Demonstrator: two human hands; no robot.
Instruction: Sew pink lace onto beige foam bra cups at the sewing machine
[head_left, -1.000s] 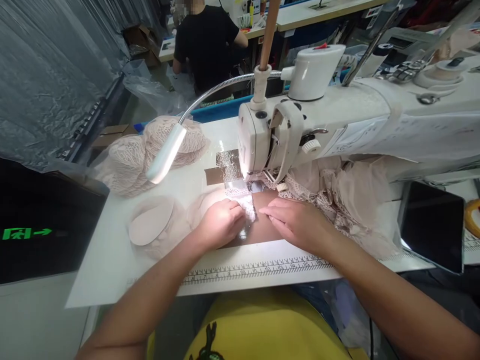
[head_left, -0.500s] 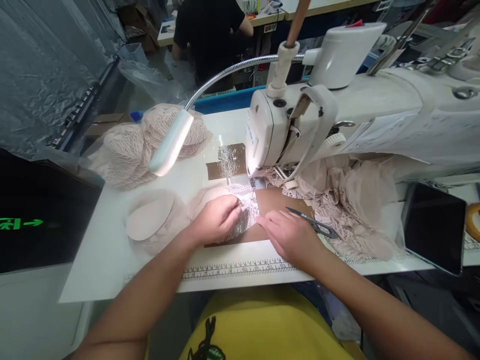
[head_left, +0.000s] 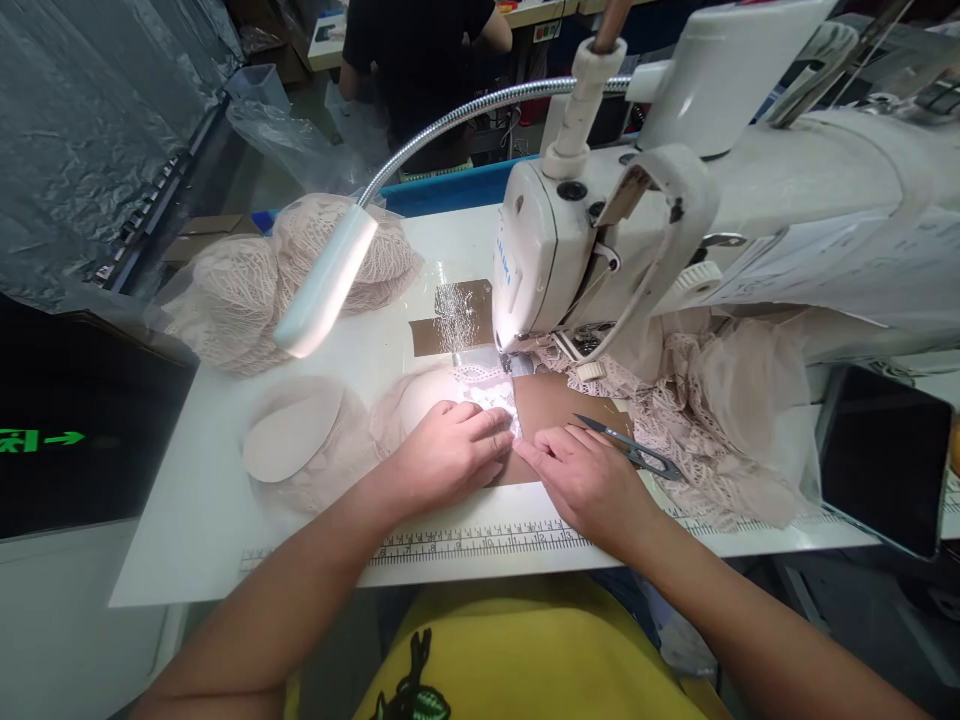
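My left hand [head_left: 450, 455] lies flat, fingers together, pressing a strip of pale lace [head_left: 487, 385] onto the sewing table just in front of the needle. My right hand [head_left: 589, 475] rests beside it, its fingertips pushing on the lace edge over a brown patch [head_left: 551, 400]. The white sewing machine [head_left: 600, 240] stands right behind both hands. Small thread snips [head_left: 630, 448] lie on the table by my right hand, not held.
A gooseneck lamp [head_left: 322, 285] hangs over the left of the table. A heap of pink lace cups [head_left: 255, 285] sits at back left, foam cups [head_left: 292, 440] nearer. More lace [head_left: 712, 440] bunches under the machine arm. A dark tablet [head_left: 885, 455] lies right. Another person [head_left: 420, 60] stands behind.
My view moved closer and lower to the machine. My left hand flattened onto the lace. The snips, hidden one second ago, now lie exposed beside my right hand, which drew slightly back.
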